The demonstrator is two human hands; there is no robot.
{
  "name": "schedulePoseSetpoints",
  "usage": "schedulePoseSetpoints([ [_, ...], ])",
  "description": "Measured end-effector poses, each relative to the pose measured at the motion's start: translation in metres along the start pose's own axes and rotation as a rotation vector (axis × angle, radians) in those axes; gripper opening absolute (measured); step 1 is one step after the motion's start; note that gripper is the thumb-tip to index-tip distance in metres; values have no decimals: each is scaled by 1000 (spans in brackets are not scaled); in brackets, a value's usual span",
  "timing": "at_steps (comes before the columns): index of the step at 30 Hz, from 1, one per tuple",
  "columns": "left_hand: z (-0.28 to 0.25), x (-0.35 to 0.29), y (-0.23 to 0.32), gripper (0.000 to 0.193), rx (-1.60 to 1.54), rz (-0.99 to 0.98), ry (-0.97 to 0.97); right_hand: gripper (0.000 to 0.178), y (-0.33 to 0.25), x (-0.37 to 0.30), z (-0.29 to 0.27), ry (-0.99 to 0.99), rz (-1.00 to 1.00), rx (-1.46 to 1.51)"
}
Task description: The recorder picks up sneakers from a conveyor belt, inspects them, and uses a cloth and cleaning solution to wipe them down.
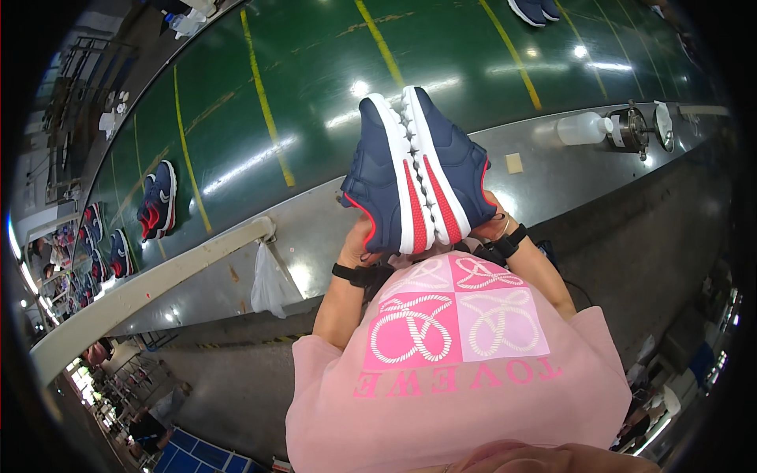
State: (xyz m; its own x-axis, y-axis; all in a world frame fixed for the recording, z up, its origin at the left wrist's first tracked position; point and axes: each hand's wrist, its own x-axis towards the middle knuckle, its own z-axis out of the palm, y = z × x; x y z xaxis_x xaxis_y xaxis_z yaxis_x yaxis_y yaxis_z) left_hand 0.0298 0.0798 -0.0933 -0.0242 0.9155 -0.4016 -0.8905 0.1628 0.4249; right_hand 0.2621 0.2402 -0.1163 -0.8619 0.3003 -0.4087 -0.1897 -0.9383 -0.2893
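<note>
Two navy shoes (pixel 418 173) with white-and-red soles, pressed side by side above the conveyor belt's (pixel 315 71) steel edge, left hand (pixel 356 240) and right hand (pixel 495 225) each closed around a heel; risk: either could slip loose, only heels being gripped.
</note>
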Motion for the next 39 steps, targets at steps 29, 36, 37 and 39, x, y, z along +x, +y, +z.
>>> schedulePoseSetpoints([
  [29,-30,-5,-13,64,144,4,60,48,-9,-6,27,104,11,-6],
  [36,4,4,6,54,190,-10,259,51,-19,-5,4,145,-59,-99],
  [37,-3,4,9,54,200,-7,248,53,-21,-1,8,194,-122,-212],
  [39,-25,6,12,54,411,-40,221,64,-21,2,-3,148,-184,-307],
])
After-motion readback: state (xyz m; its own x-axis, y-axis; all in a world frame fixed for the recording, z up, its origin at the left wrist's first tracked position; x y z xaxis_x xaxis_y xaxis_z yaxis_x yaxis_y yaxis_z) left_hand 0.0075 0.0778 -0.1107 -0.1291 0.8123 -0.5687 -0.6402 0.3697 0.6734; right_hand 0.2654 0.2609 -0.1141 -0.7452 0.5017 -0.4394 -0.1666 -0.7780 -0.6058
